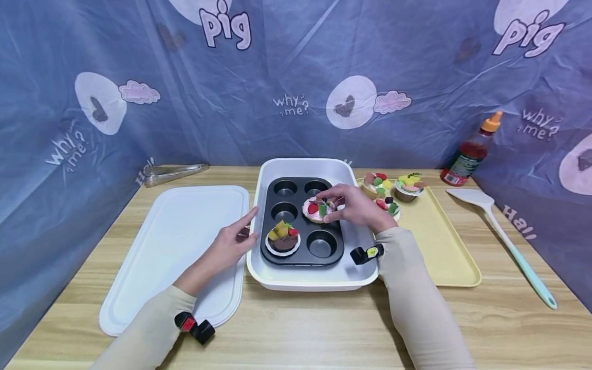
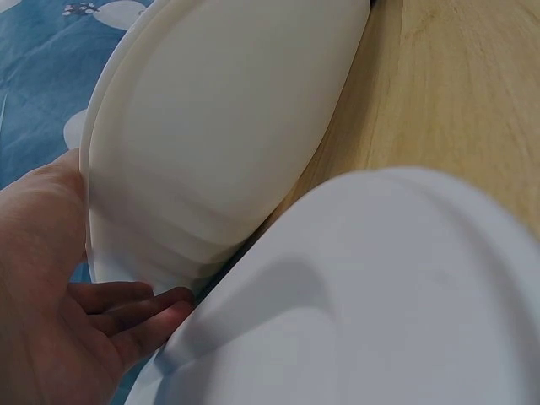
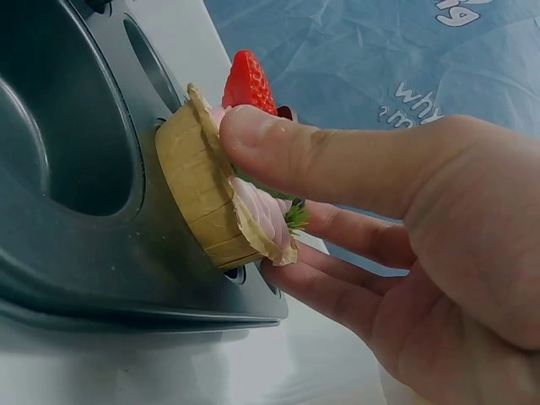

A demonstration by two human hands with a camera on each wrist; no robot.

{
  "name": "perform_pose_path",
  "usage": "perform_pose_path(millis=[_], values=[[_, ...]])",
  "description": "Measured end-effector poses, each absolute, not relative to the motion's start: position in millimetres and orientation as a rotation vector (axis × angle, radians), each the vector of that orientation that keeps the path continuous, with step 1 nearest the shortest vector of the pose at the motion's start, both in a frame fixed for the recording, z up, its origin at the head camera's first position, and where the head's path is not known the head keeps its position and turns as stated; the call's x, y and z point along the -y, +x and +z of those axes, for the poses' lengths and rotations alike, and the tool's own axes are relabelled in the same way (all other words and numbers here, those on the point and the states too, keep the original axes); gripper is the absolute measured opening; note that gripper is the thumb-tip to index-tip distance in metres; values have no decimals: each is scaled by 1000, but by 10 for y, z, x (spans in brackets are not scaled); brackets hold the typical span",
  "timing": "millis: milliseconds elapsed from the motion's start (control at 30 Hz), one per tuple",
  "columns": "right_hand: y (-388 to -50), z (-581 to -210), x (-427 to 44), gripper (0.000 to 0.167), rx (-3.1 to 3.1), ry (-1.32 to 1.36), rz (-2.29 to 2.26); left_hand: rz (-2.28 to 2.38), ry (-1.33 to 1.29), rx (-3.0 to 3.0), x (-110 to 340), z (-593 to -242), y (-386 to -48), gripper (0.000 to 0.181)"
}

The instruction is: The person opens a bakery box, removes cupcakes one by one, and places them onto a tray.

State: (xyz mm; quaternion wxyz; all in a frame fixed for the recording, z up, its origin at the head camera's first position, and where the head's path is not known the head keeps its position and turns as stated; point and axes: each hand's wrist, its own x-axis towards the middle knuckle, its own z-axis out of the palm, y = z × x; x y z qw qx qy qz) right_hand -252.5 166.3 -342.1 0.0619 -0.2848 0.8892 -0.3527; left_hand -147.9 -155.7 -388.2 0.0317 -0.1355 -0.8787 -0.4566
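Farthest left, a white tray (image 1: 194, 221) lies beneath the forearm of the left hand (image 1: 231, 241). That hand grips the left wall of the white tub (image 1: 300, 282), thumb over the rim and fingers curled against the outside, at about nine o'clock from the black muffin tin (image 1: 300, 187) inside. The tin's long axis runs roughly from six to twelve o'clock, two columns of three wells. In the left column, the near well carries a chocolate cupcake (image 1: 282, 240), its white paper edge showing; the two wells beyond it are bare.

In the right column, at the middle well, is the strawberry-topped cupcake (image 1: 312, 209), between two and three o'clock from the left hand and nine o'clock from the right hand (image 1: 353, 204), which is clearly nearer. The right hand pinches its edge between thumb and fingers. The gold paper cup meets the tin's face at a slant in the wrist view; how deep its base sits cannot be told.

Rightmost, at two to three o'clock from the right hand, three more cupcakes (image 1: 408, 189) sit at the far end of the yellow tray (image 1: 439, 246).
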Motion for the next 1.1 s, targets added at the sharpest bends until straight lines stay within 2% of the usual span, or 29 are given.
perform_pose_path(millis=[1100], values=[[-2502,-3428,-1686,55,-2675,-900,-1105,-1396,-418,2707,1553,-3876,-1469,63]])
